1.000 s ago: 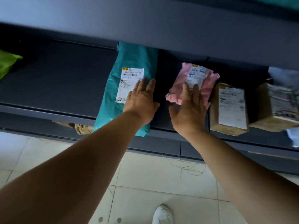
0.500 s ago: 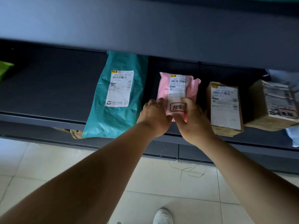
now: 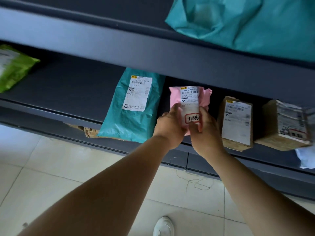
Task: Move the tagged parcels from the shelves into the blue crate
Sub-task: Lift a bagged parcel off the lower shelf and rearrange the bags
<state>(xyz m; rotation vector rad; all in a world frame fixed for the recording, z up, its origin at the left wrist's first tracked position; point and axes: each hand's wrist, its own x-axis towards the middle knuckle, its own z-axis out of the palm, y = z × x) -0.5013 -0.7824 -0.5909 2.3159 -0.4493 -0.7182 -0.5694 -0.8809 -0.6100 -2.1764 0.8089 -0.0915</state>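
Pink parcel (image 3: pixel 189 99), red-tagged, long axis running near to far; near end pinched between my left hand (image 3: pixel 168 128) and right hand (image 3: pixel 205 132); blue crate unseen.

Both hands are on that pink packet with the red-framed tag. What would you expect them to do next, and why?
Probably draw the pink packet out toward the shelf edge. The left hand and right hand already pinch its lower end, and its red-framed tag marks it for collection.

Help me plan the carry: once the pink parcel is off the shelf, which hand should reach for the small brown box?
Probably the right hand: the small brown box stands directly on its side of the pink parcel. The left hand would have to cross over.
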